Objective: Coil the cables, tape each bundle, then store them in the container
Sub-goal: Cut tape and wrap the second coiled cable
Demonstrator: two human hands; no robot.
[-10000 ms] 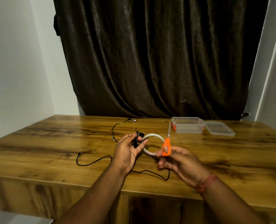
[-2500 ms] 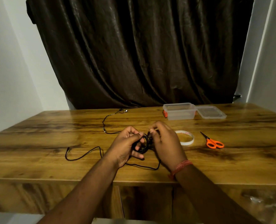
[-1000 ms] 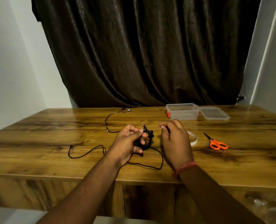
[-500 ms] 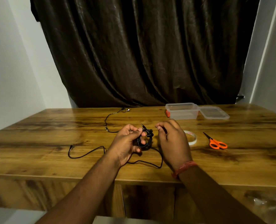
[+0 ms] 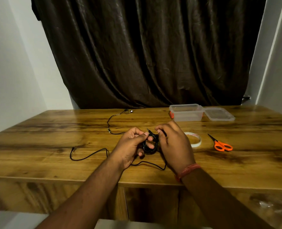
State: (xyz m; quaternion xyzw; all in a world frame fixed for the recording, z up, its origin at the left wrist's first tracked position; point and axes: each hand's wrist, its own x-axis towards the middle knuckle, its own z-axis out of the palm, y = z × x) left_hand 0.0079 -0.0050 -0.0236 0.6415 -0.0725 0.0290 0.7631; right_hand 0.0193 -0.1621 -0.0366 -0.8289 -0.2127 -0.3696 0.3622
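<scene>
- My left hand (image 5: 130, 144) grips the coiled black cable (image 5: 149, 145) at mid-table, near the front edge.
- My right hand (image 5: 173, 144) pinches that coil's top.
- Tape roll (image 5: 194, 140), scissors (image 5: 221, 144) lie right; container (image 5: 185, 113) far right.

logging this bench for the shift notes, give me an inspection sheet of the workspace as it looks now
surface: wooden table, marked grain.
job's things: coiled black cable between both hands; tape roll flat beside the right hand; open clear container, its lid beside it.
clutter: orange scissors right of the tape.
grips: left hand holds the coil; right hand pinches at its top.
cables: loose cable trails left; second cable lies farther back.
surroundings: dark curtain, white walls.
</scene>
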